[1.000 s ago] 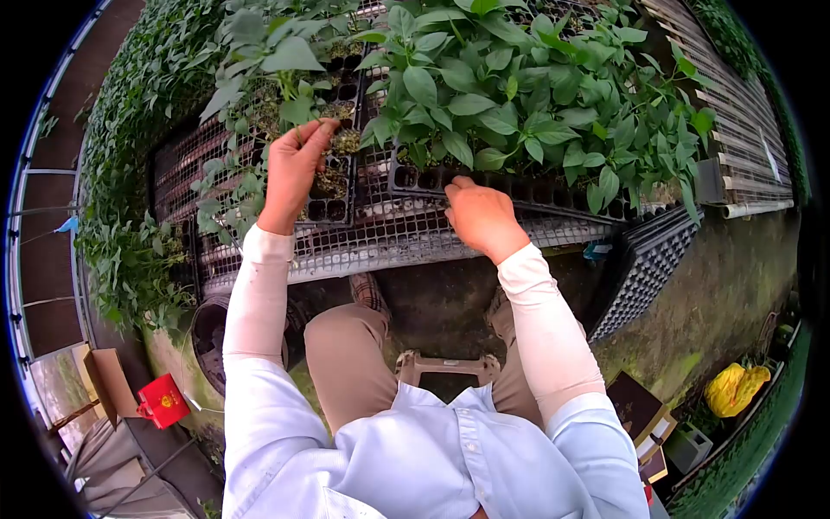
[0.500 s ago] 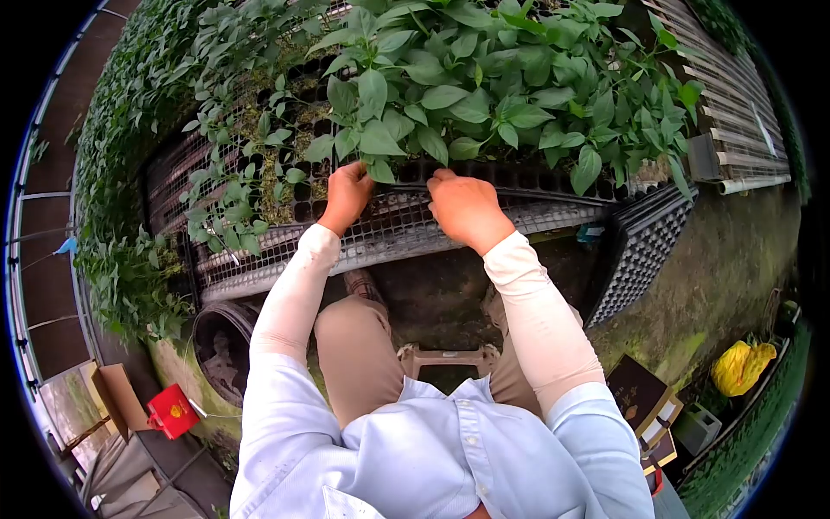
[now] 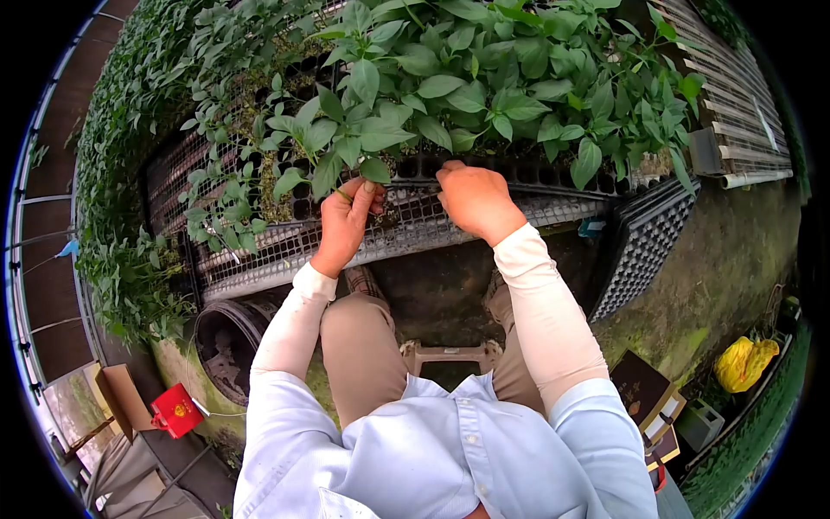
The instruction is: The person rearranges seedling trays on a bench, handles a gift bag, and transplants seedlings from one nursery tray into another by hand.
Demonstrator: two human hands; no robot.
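Note:
My left hand (image 3: 344, 223) is closed in a pinch on a green seedling (image 3: 350, 143); its broad leaves spread just above the fingers. A black cell tray (image 3: 417, 167) lies beyond both hands, with open cells along its near edge. My right hand (image 3: 478, 201) is at that near edge, back of the hand up and fingers curled. Its fingertips are partly hidden, so I cannot see what they hold. Dense leafy seedlings (image 3: 519, 95) stand in the tray behind my hands. Beneath lies a wire mesh bench (image 3: 380, 242).
A stack of black cell trays (image 3: 644, 246) leans at the bench's right end. At lower left stand a round dark tub (image 3: 226, 350) and a red box (image 3: 177, 411). A small stool (image 3: 450, 353) sits between my legs. A yellow bag (image 3: 745, 363) lies far right.
My left hand has drawn slightly down toward me and turned, and the seedling in it has shifted left and tilted. My right hand has moved a little to the right.

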